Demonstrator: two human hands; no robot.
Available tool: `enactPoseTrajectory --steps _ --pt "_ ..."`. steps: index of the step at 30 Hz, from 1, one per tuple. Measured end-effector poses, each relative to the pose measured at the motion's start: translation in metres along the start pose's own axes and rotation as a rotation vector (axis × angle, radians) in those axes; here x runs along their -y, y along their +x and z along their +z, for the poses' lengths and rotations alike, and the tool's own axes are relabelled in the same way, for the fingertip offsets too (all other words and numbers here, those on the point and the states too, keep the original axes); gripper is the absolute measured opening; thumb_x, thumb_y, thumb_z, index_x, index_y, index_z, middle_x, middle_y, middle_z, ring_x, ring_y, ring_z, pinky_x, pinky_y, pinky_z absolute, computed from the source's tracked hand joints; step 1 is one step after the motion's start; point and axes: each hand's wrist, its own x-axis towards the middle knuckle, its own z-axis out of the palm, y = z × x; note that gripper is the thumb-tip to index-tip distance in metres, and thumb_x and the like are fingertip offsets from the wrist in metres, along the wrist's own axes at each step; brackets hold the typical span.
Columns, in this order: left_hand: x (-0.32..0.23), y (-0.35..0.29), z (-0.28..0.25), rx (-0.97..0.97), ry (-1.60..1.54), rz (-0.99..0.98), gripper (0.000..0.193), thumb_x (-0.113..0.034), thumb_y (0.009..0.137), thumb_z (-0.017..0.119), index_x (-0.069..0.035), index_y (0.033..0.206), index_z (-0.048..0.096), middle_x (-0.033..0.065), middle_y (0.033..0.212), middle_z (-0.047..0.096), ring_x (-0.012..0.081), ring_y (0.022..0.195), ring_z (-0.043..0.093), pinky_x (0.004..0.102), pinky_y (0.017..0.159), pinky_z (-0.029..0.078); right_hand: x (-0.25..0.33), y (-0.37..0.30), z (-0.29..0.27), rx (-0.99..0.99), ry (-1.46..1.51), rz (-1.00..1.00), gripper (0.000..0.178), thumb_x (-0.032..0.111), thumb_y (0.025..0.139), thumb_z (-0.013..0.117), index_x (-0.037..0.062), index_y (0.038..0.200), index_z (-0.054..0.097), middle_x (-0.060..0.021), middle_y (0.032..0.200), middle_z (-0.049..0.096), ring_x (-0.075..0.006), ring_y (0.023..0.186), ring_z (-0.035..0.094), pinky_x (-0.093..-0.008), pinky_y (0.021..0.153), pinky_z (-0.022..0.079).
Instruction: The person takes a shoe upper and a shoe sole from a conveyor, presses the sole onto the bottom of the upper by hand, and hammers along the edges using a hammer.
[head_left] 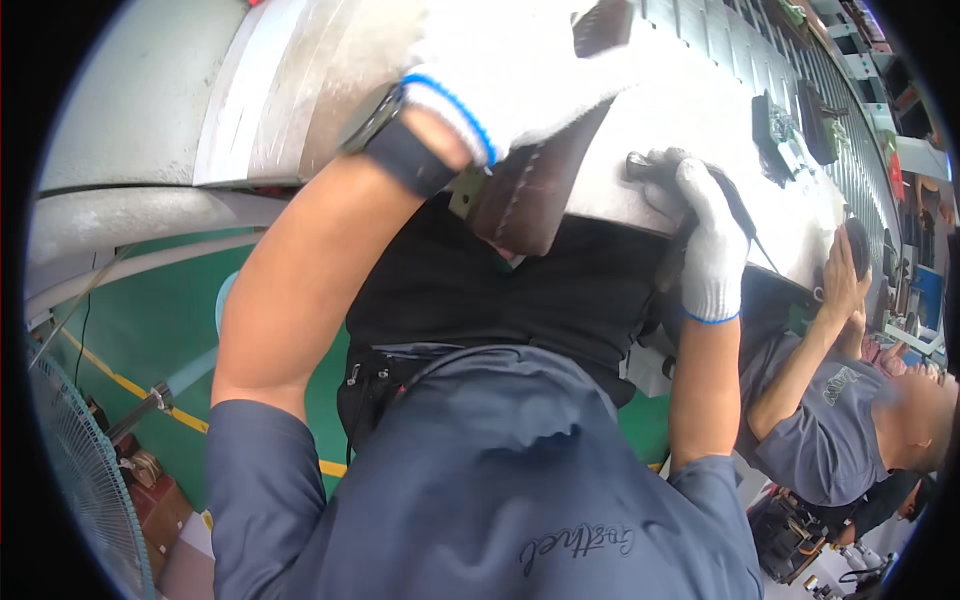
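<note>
A dark brown leather shoe (535, 195) with pale stitching lies slantwise over the near edge of the worktable. My left hand (510, 75), in a white glove with a blue cuff, is closed across it; glare washes out most of its fingers. To the right, my right hand (708, 205), gloved as well, has its fingers curled round a dark object (640, 168). A thin dark strip or cord runs down from beside that hand. I cannot make out what the object is. The two hands are apart.
The pale worktable (615, 190) adjoins a ribbed conveyor (725, 45) carrying dark shoes (820, 120). At the right, a co-worker (825, 410) holds a dark shoe sole or shoe (857, 248). A standing fan (85, 480) and white pipes (150, 215) are at the left.
</note>
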Motion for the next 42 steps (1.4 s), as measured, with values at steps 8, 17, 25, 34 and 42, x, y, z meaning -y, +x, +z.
enactPoseTrajectory --steps 8,17,25,34,42 --pt "-0.018 0.023 0.006 0.002 0.028 0.12 0.076 -0.056 0.083 0.087 -0.004 0.135 0.071 0.0241 0.109 0.077 0.0398 0.098 0.075 0.0496 0.087 0.06 -0.004 0.003 -0.003 0.15 0.12 0.015 0.03 0.023 0.109 0.067 -0.0034 0.121 0.074 -0.0124 0.114 0.08 -0.019 0.108 0.075 -0.0328 0.094 0.059" --pt "-0.065 0.037 -0.071 0.071 -0.588 0.26 0.096 -0.025 0.074 0.099 -0.003 0.154 0.05 0.0145 0.141 0.063 0.0222 0.13 0.062 0.0385 0.114 0.051 0.028 0.0 -0.003 0.148 0.153 -0.011 0.025 0.014 0.108 0.067 -0.0048 0.123 0.073 -0.015 0.117 0.077 -0.0195 0.107 0.075 -0.0322 0.094 0.062" --pt "-0.101 0.02 -0.047 -0.161 -0.448 0.373 0.084 -0.018 0.074 0.094 0.001 0.146 0.054 0.0178 0.126 0.066 0.0299 0.112 0.071 0.0397 0.099 0.058 0.124 -0.043 -0.013 0.182 0.472 -0.915 0.043 0.022 0.108 0.067 -0.004 0.142 0.061 -0.0261 0.144 0.064 -0.0357 0.133 0.065 -0.0495 0.112 0.055" --pt "-0.107 -0.007 -0.045 -0.162 -0.411 0.577 0.083 -0.007 0.069 0.093 0.002 0.142 0.056 0.0217 0.124 0.067 0.0389 0.11 0.071 0.0443 0.098 0.058 0.167 -0.066 -0.061 0.076 -0.141 -0.541 0.056 0.038 0.105 0.066 -0.0103 0.132 0.057 -0.0316 0.131 0.069 -0.0392 0.122 0.07 -0.0498 0.111 0.057" --pt "-0.11 -0.038 -0.043 -0.091 -0.391 0.71 0.075 -0.009 0.069 0.091 0.004 0.137 0.062 0.0225 0.127 0.068 0.0424 0.112 0.068 0.0506 0.098 0.056 0.163 -0.101 -0.062 0.188 0.168 -0.347 0.058 0.032 0.105 0.07 -0.0097 0.141 0.054 -0.028 0.132 0.071 -0.0336 0.118 0.074 -0.0398 0.103 0.063"
